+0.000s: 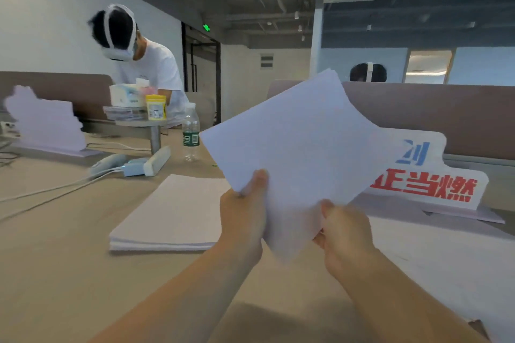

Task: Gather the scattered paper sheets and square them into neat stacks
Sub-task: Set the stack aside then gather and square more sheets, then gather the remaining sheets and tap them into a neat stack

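Holding a bundle of paper sheets (pixel 292 153) up above a tan table (pixel 55 259) with both hands.
Left hand (pixel 242 217) and right hand (pixel 345 237) each pinch the bundle's lower corner, thumbs on top, fingers curled behind. A squared stack of paper (pixel 170 217) lies flat on the table, left of the hands.

Not much to report body-wise, honestly: it's just two arms, and both are bare right down to the bottom edge of the shot. The left forearm (pixel 189 295) and right forearm (pixel 395 301) look slim and smooth, narrowing a little at the wrists. The left hand (pixel 242 214) and right hand (pixel 345 234) are bare as well (everything's a bit motion-blurred, so nails and other fine detail are too soft to make out). The thumbs have rounded tips.
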The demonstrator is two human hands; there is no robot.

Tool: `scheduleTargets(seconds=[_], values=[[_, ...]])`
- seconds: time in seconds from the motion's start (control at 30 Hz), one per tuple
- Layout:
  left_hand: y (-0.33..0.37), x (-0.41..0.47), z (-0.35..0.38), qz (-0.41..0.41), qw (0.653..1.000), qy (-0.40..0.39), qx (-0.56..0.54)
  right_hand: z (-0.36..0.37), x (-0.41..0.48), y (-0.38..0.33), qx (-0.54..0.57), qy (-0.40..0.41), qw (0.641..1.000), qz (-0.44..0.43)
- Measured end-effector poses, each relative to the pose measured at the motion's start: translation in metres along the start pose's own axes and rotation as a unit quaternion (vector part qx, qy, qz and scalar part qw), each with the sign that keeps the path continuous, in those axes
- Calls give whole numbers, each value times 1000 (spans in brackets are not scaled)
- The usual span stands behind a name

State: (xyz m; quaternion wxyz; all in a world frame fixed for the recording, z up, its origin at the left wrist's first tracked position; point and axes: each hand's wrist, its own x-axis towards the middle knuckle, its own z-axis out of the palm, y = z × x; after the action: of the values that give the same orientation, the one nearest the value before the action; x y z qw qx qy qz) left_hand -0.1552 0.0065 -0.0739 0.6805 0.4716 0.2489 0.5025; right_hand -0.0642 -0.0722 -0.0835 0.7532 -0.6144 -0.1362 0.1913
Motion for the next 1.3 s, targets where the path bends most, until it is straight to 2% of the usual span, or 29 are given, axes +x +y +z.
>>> scheduleTargets(seconds=[0.13,0.27,0.37,0.43,0.47,0.53,0.57,0.6,0.67,0.73,0.87,1.0,1.1,1.13,1.23,1.3], values=[[23,23,-58,4,999,45,-1,54,1,11,-115,19,990,-84],[51,67,-125,38,990,132,-30,102,19,15,-151,-33,980,-124],[64,95,-167,57,985,152,58,140,49,23,-208,-81,968,-117],[63,107,-185,70,966,137,210,161,71,37,-271,-99,951,-113],[59,111,-192,64,931,120,338,167,79,47,-314,-111,937,-109],[45,111,-201,-1,808,71,585,171,89,71,-428,-133,888,-102],[39,110,-202,-39,748,59,660,170,89,81,-488,-134,857,-100],[34,108,-201,-65,705,63,704,167,89,88,-527,-122,835,-99],[31,102,-190,-56,664,95,739,155,87,91,-528,-93,837,-111],[30,95,-173,-2,667,92,739,136,84,83,-512,-69,847,-126],[10,74,-120,72,753,18,653,68,76,57,-493,-52,855,-152],[-33,48,-51,89,797,-86,591,-24,74,33,-497,13,855,-148],[-73,25,6,87,788,-142,592,-102,72,20,-513,109,841,-134],[-86,17,25,85,779,-154,602,-129,71,15,-527,154,826,-128],[-117,-4,74,107,731,-184,648,-206,68,3,-607,275,739,-101],[-129,-9,97,125,701,-210,670,-248,72,1,-656,315,686,-15]])
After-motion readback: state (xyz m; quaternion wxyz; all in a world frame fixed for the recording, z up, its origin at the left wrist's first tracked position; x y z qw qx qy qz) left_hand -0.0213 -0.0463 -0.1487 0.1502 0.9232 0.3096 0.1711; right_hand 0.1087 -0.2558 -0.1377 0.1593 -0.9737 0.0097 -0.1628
